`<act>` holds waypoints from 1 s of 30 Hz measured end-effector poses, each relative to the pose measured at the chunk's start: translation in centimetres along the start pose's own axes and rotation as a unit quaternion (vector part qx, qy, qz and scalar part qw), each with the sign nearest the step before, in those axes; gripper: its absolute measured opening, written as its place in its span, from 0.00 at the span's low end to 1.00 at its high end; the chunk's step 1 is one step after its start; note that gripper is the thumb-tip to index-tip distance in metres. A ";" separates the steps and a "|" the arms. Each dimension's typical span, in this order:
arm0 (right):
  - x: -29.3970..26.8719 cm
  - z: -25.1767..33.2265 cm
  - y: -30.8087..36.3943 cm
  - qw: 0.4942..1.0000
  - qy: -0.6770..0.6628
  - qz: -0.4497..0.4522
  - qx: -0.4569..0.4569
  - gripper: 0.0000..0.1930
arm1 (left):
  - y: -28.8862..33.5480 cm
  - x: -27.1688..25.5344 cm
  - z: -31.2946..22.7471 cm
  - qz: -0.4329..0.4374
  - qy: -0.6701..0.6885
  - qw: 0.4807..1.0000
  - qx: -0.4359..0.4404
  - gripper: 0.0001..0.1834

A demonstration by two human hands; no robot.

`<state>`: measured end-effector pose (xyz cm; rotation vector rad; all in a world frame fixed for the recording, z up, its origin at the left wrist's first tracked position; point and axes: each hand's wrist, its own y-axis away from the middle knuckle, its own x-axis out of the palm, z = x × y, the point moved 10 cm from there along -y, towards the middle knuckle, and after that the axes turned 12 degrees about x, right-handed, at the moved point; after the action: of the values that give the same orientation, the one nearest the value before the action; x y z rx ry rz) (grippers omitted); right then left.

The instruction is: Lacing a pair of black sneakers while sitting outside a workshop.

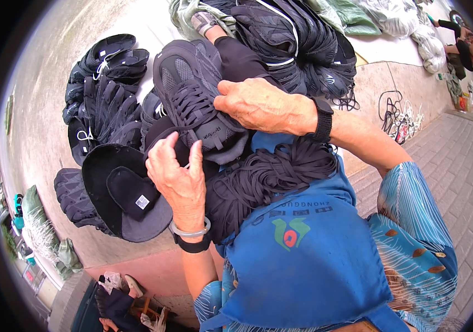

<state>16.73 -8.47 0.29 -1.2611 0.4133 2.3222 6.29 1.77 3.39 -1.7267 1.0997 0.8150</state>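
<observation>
A dark grey shoe upper (192,94) with black laces threaded across its front lies before me, its tongue toward me. My right hand (264,105) is closed in a pinch against the upper's right edge, beside the lacing; what lies between the fingertips is hidden. By the tongue, on the left, my left hand (178,174) has its thumb and forefinger apart. A pale bangle and a black band circle that wrist. On the blue apron (308,249) over my lap rests a thick bundle of black laces (275,171). A black cap-like piece (131,188) lies left of my left hand.
Stacked black shoe uppers (106,105) stand at the left, with another tied bundle of uppers (297,44) behind. Loose black and white laces (400,119) lie on the ledge at right. Green sacks (353,16) sit at the back. Parts of other people show at the rim.
</observation>
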 end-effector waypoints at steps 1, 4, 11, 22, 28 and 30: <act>0.1 0.1 -0.1 1.000 0.000 -0.001 0.000 0.07 | 0.0 0.2 -1.0 0.028 -0.065 0.997 0.023 0.20; -0.3 -1.2 -0.4 0.995 -0.075 -0.065 0.033 0.10 | 0.2 0.6 -0.7 0.034 -0.056 0.998 0.000 0.22; 0.0 1.0 2.0 0.994 -0.016 -0.064 0.090 0.19 | 0.1 2.1 0.7 0.021 0.033 0.999 -0.024 0.13; 1.0 -1.0 1.8 0.986 -0.074 -0.138 0.053 0.13 | -0.9 2.1 -0.7 0.017 0.087 0.995 0.045 0.13; 0.7 1.3 2.2 0.994 0.006 -0.107 0.017 0.17 | -1.9 2.5 -2.2 0.062 -0.044 0.991 0.109 0.10; 1.2 1.6 2.2 0.995 0.035 -0.091 0.015 0.16 | -2.2 2.7 -2.5 0.053 -0.072 0.987 0.137 0.11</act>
<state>13.89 -9.28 0.19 -1.3117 0.3411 2.1170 9.48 -0.96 2.71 -1.3710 1.1543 0.8000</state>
